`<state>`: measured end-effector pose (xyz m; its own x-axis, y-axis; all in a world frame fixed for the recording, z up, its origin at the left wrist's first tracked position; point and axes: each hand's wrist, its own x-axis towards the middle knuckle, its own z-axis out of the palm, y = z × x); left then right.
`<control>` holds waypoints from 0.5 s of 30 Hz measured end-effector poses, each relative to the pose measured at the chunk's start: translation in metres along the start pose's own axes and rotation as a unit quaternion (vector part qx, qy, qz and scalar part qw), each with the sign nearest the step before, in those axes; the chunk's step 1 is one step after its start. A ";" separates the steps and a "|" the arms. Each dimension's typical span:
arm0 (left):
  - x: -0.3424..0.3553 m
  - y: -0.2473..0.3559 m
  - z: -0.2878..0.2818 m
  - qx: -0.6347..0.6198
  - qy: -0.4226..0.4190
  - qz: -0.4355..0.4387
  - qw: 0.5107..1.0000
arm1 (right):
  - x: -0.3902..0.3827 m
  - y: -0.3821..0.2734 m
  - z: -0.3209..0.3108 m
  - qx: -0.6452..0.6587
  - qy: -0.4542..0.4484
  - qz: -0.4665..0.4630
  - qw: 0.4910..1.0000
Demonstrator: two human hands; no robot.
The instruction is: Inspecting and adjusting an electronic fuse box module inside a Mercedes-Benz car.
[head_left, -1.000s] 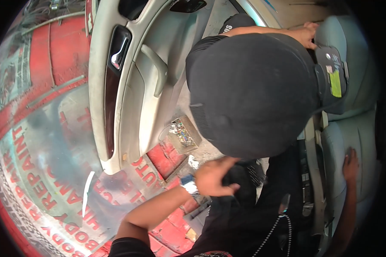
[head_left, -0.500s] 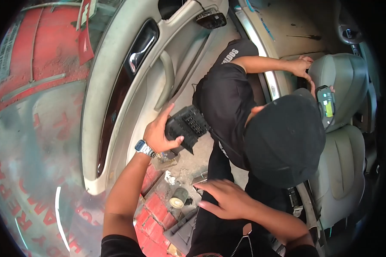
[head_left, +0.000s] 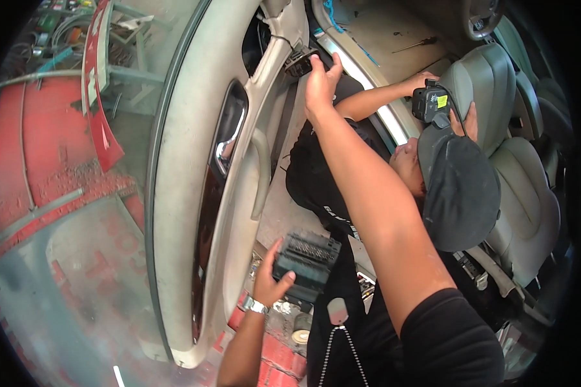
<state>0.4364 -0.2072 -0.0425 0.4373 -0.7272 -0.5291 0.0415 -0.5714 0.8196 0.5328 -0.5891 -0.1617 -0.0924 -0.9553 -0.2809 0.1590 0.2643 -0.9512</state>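
My left hand (head_left: 272,282), with a silver watch at the wrist, is closed round a black plastic box (head_left: 306,258) that has rows of slots or contacts on its upper face. My right arm stretches far forward across the scene. At its end my right hand (head_left: 321,87) has thumb and finger spread apart. One fingertip meets or overlaps the edge of a small dark part (head_left: 301,62), which hangs by a thin wire near the top of the beige car door panel (head_left: 190,155). Whether the fingertip presses on that part, I cannot tell.
A co-worker in a black cap (head_left: 461,193) crouches beside the grey car seat (head_left: 484,90), under my right arm. The door stands open at the left with its chrome handle (head_left: 224,145). A screwdriver (head_left: 414,44) lies on the car floor. A red panel (head_left: 39,148) is farther left.
My right hand has gone from low in front of me up to the hanging dark part. The black box stays in my left hand, now lower in view. The co-worker's head has turned.
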 end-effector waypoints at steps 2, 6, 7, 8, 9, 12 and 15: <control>-0.022 -0.019 -0.005 -0.030 0.017 -0.008 0.999 | -0.008 0.013 0.006 0.003 -0.148 0.013 0.989; -0.019 -0.021 0.005 -0.106 -0.032 -0.017 0.994 | 0.026 0.063 -0.007 -0.057 -0.175 -0.059 0.981; -0.015 -0.017 0.004 -0.112 -0.035 -0.021 0.993 | 0.026 0.061 -0.015 -0.063 -0.184 -0.036 0.980; -0.011 -0.014 0.004 -0.119 -0.040 -0.025 0.992 | 0.032 0.069 -0.015 -0.050 -0.194 -0.039 0.979; -0.008 -0.014 -0.001 -0.114 -0.026 -0.013 0.993 | 0.020 0.066 -0.015 -0.051 -0.203 -0.023 0.978; -0.008 -0.021 -0.025 -0.134 0.019 -0.026 0.990 | -0.030 0.041 -0.006 -0.006 -0.244 0.168 0.955; 0.003 -0.020 -0.020 -0.158 0.050 -0.025 0.986 | -0.034 0.045 -0.018 0.024 -0.257 0.201 0.945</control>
<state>0.4550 -0.1901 -0.0561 0.5129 -0.6513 -0.5593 0.3360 -0.4472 0.8289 0.5251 -0.5419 -0.1973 0.4720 -0.7211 -0.5072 0.1247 0.6242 -0.7713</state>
